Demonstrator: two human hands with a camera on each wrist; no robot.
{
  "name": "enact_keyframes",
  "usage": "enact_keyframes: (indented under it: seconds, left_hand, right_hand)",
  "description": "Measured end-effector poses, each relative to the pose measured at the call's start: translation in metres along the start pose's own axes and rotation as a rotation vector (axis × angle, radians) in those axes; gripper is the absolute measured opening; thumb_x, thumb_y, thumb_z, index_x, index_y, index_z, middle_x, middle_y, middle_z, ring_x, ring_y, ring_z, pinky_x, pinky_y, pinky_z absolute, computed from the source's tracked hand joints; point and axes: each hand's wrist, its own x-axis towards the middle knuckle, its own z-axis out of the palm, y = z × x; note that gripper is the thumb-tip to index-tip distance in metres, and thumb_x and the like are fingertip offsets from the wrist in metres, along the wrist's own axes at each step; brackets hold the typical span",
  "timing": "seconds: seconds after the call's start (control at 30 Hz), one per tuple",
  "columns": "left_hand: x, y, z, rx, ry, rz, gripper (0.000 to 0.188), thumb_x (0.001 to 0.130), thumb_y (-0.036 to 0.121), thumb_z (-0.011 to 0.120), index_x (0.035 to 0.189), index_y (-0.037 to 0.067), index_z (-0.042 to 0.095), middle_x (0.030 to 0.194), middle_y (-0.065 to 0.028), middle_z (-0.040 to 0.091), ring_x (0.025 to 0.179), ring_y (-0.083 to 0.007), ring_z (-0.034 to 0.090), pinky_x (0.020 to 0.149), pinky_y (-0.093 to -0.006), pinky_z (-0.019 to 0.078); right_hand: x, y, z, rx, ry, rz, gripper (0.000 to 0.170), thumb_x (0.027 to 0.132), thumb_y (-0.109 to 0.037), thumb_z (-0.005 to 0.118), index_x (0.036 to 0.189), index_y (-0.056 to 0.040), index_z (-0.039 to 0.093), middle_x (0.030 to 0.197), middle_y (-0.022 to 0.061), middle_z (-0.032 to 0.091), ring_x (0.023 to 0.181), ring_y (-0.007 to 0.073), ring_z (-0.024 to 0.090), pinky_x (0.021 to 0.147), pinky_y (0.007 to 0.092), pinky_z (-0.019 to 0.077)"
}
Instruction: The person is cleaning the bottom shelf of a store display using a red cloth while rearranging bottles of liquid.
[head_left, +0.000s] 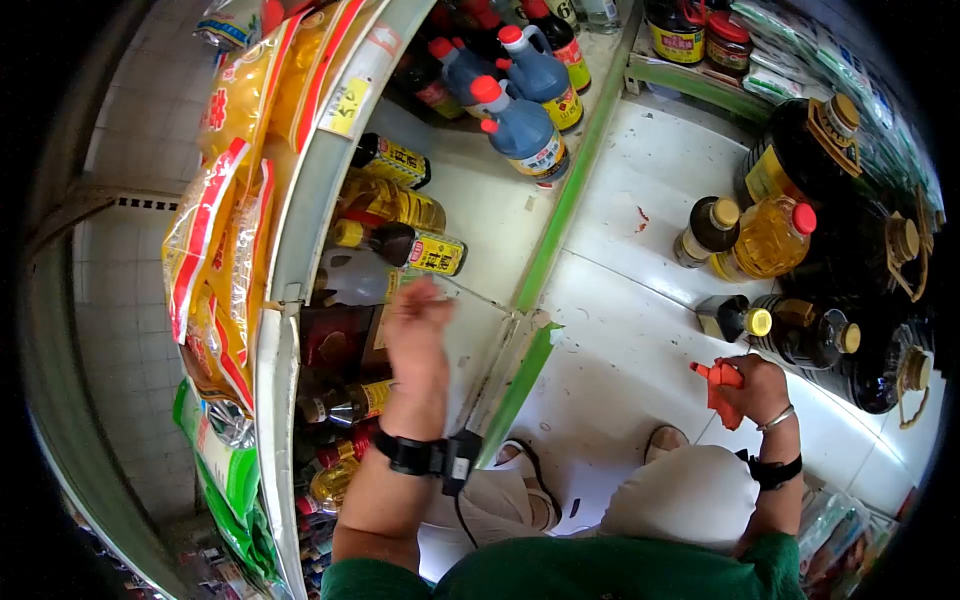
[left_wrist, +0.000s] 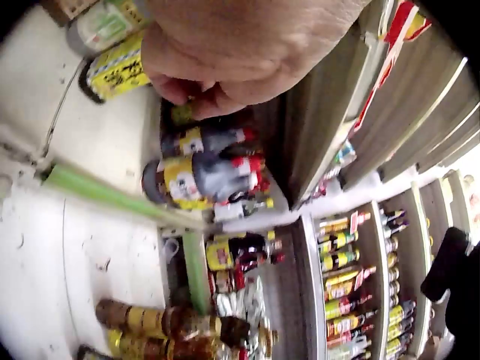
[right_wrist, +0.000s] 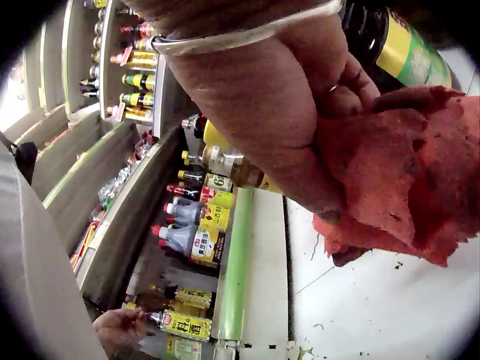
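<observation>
My left hand [head_left: 418, 325] hovers over the lower shelf, its fingers loosely bent and blurred in the head view. Just beyond the fingertips is a dark bottle with a yellow label [head_left: 437, 253]; in the left wrist view the hand covers part of that bottle [left_wrist: 124, 69]. Nothing shows in the left fingers. A crumpled red cloth [head_left: 722, 388] is gripped in my right hand [head_left: 762, 392], over the white tiled surface. Close up, the cloth [right_wrist: 405, 172] looks worn and ragged, with the thumb along its edge. A small dark bottle with a yellow cap [head_left: 728, 318] stands beyond the right hand.
Blue-grey jugs with red caps [head_left: 525, 135] stand farther along the shelf, behind a green edge strip [head_left: 560, 215]. Large dark jugs [head_left: 790, 155] and an oil bottle [head_left: 765, 240] line the right side. Bags of orange-yellow goods [head_left: 235, 200] hang over the upper shelf at left.
</observation>
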Motion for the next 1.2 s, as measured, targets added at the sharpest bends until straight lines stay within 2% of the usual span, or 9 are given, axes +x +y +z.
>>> enact_keyframes:
  seconds: [0.2, 0.27, 0.33, 0.4, 0.63, 0.7, 0.83, 0.93, 1.2]
  left_hand:
    - [-0.043, -0.021, 0.079, 0.258, -0.643, -0.497, 0.034, 0.077, 0.006, 0.069, 0.109, 0.006, 0.059, 0.098, -0.0034, 0.062, 0.089, -0.0135, 0.058, 0.073, -0.0268, 0.0498]
    - [-0.055, -0.049, 0.112, 0.324, -0.911, -0.595, 0.038, 0.077, 0.011, 0.071, 0.112, 0.006, 0.058, 0.102, -0.0058, 0.062, 0.093, -0.0159, 0.059, 0.076, -0.0291, 0.0506]
    - [-0.068, -0.076, 0.129, 0.743, -0.995, 0.066, 0.052, 0.075, 0.025, 0.073, 0.119, 0.005, 0.054, 0.114, -0.0133, 0.059, 0.101, -0.0252, 0.058, 0.085, -0.0358, 0.0487]
    - [-0.077, -0.094, 0.153, 0.707, -1.11, -0.023, 0.069, 0.07, 0.031, 0.076, 0.126, 0.004, 0.047, 0.128, -0.0206, 0.048, 0.117, -0.0341, 0.048, 0.097, -0.0407, 0.0415]
    - [-0.118, -0.105, 0.233, 0.553, -1.011, 0.46, 0.091, 0.065, 0.024, 0.079, 0.137, 0.002, 0.029, 0.135, -0.0223, 0.037, 0.125, -0.0366, 0.039, 0.104, -0.0415, 0.0346]
    - [-0.127, -0.088, 0.246, 0.446, -0.833, 0.612, 0.082, 0.066, 0.026, 0.079, 0.134, 0.006, 0.038, 0.13, -0.0191, 0.042, 0.117, -0.0346, 0.044, 0.098, -0.0409, 0.0391]
    - [-0.132, -0.054, 0.259, 0.472, -0.912, 0.697, 0.046, 0.074, 0.022, 0.071, 0.117, 0.013, 0.057, 0.108, -0.0078, 0.057, 0.096, -0.0288, 0.055, 0.082, -0.0369, 0.0467]
    - [-0.12, -0.049, 0.262, 0.536, -1.04, 0.728, 0.044, 0.074, 0.019, 0.069, 0.116, 0.012, 0.058, 0.103, -0.0068, 0.059, 0.091, -0.028, 0.057, 0.079, -0.0361, 0.048]
    - [-0.096, -0.051, 0.219, 0.568, -1.157, 0.819, 0.038, 0.072, 0.013, 0.071, 0.107, 0.01, 0.057, 0.11, -0.0047, 0.062, 0.09, -0.0266, 0.057, 0.079, -0.0351, 0.0479]
  right_hand:
    - [-0.012, 0.023, 0.017, 0.163, 0.109, -0.038, 0.016, 0.071, -0.022, 0.068, 0.084, -0.0117, 0.07, 0.079, 0.0112, 0.064, 0.071, 0.0309, 0.062, 0.065, 0.0378, 0.0489]
    - [-0.021, 0.023, 0.01, -0.025, 0.052, -0.057, 0.009, 0.075, -0.024, 0.066, 0.081, -0.0179, 0.07, 0.083, 0.006, 0.065, 0.081, 0.0277, 0.061, 0.082, 0.0473, 0.0418]
    - [-0.031, 0.02, 0.006, 0.082, 0.155, -0.107, 0.006, 0.076, -0.023, 0.066, 0.078, -0.0192, 0.071, 0.096, 0.0045, 0.067, 0.097, 0.0237, 0.059, 0.089, 0.0462, 0.0406]
    - [-0.037, 0.033, 0.014, 0.211, 0.217, -0.141, 0.008, 0.076, -0.014, 0.068, 0.082, -0.0124, 0.071, 0.105, 0.0101, 0.065, 0.107, 0.0256, 0.056, 0.092, 0.0372, 0.0429]
    - [-0.053, 0.035, 0.023, 0.372, 0.378, 0.168, 0.015, 0.085, -0.016, 0.062, 0.092, -0.0035, 0.066, 0.094, 0.0157, 0.065, 0.081, 0.0321, 0.063, 0.072, 0.0362, 0.0515]
    - [-0.054, 0.032, 0.025, 0.273, 0.488, 0.264, 0.015, 0.086, -0.016, 0.06, 0.092, -0.0028, 0.065, 0.091, 0.016, 0.065, 0.077, 0.0328, 0.064, 0.068, 0.0359, 0.0516]
    - [-0.041, 0.025, 0.024, 0.369, 0.718, 0.185, 0.019, 0.086, -0.011, 0.059, 0.102, -0.0018, 0.064, 0.097, 0.0169, 0.065, 0.086, 0.0331, 0.063, 0.075, 0.035, 0.0511]
    - [-0.02, 0.013, 0.009, 0.387, 0.763, 0.051, 0.025, 0.085, -0.008, 0.059, 0.109, -0.0019, 0.062, 0.104, 0.0174, 0.063, 0.093, 0.0334, 0.062, 0.081, 0.0343, 0.0498]
    - [0.043, 0.003, -0.005, 0.2, 0.392, -0.238, 0.027, 0.085, -0.018, 0.054, 0.11, -0.0103, 0.063, 0.1, 0.0139, 0.065, 0.087, 0.032, 0.062, 0.075, 0.039, 0.0508]
